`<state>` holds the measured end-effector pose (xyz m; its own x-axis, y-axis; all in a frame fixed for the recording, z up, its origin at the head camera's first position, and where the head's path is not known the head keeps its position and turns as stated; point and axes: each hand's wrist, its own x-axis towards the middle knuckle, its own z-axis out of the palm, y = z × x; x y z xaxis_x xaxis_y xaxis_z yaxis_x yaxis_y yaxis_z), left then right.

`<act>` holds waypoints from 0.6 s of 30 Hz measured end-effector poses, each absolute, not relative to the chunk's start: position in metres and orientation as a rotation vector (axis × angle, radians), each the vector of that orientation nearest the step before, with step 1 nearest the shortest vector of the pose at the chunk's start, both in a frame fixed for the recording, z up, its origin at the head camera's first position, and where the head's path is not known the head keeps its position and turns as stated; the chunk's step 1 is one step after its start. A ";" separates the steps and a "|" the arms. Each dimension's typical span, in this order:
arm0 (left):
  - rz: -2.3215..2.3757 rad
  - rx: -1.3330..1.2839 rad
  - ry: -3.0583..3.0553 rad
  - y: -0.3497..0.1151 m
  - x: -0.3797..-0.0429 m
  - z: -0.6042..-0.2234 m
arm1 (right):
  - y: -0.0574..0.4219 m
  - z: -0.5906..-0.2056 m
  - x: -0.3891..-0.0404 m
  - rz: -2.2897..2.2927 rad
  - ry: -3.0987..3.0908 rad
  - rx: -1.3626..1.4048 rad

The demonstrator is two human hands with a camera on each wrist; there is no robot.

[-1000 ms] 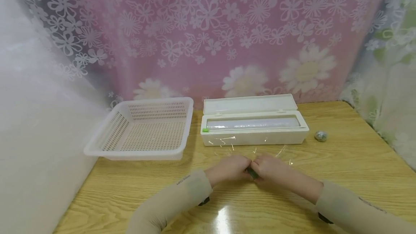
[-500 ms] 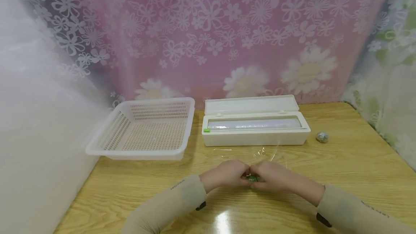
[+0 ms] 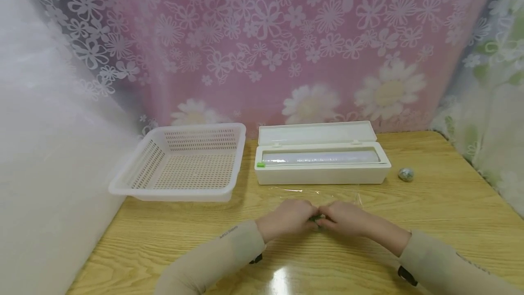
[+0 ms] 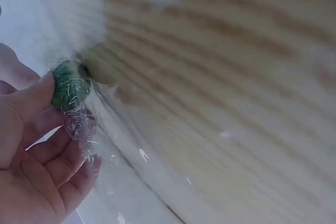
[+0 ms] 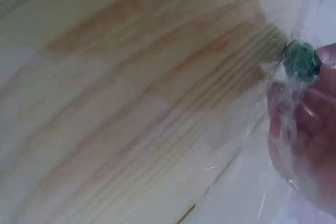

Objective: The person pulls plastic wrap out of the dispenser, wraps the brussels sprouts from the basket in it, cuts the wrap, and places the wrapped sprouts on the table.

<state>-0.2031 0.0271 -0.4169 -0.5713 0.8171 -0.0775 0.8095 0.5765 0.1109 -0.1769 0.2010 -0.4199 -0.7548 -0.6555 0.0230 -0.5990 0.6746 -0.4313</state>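
A small rounded green thing [image 4: 71,85] is partly wrapped in clear cling film [image 5: 287,129]. My left hand [image 3: 291,217] pinches it from the left, its thumb against the green side and the other fingers curled beneath among crumpled film. From the right, my right hand [image 3: 345,218] holds the same green thing, thumb on it, fingers bent under the film. Both hands meet low over the table, fingertips nearly together, hiding much of the thing in the head view. More of the film spreads beyond the hands, seen there as thin glints.
Behind the hands stands a white cling film box [image 3: 323,175] with its lid up and a film roll [image 3: 319,156] inside. A white plastic basket [image 3: 229,191] is at the left. A small wrapped ball [image 3: 406,174] lies right of the box on the wooden table [image 3: 172,226].
Both hands stay together, shifting only slightly. Their fingers have moved around the green thing, which has turned in their hold. The film's glinting edges beyond them have dropped and show less.
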 end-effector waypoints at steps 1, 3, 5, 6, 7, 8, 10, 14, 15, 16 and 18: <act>0.095 1.371 2.682 0.027 -0.205 -0.418 | 0.200 -0.420 -0.177 -0.597 2.809 -1.049; 0.115 1.344 2.672 0.028 -0.210 -0.420 | 0.198 -0.421 -0.176 -0.513 2.935 -1.090; 0.136 1.327 2.646 0.028 -0.216 -0.421 | 0.196 -0.422 -0.177 -0.452 3.049 -1.197; 0.146 1.327 2.633 0.028 -0.218 -0.422 | 0.194 -0.423 -0.178 -0.421 3.095 -1.270; 0.163 1.317 2.619 0.028 -0.220 -0.422 | 0.193 -0.424 -0.178 -0.395 3.124 -1.345; 0.175 1.310 2.607 0.028 -0.222 -0.423 | 0.192 -0.425 -0.179 -0.376 3.140 -1.410; 0.177 1.297 2.602 0.027 -0.224 -0.424 | 0.190 -0.428 -0.180 -0.347 3.159 -1.520; 0.178 1.297 2.639 0.025 -0.226 -0.425 | 0.189 -0.430 -0.179 -0.352 3.151 -1.509; 0.182 1.302 2.654 0.024 -0.226 -0.424 | 0.189 -0.430 -0.179 -0.358 3.153 -1.482; 0.188 1.306 2.669 0.024 -0.226 -0.424 | 0.189 -0.430 -0.179 -0.361 3.151 -1.445; 0.203 1.310 2.694 0.023 -0.226 -0.422 | 0.188 -0.430 -0.179 -0.344 3.150 -1.398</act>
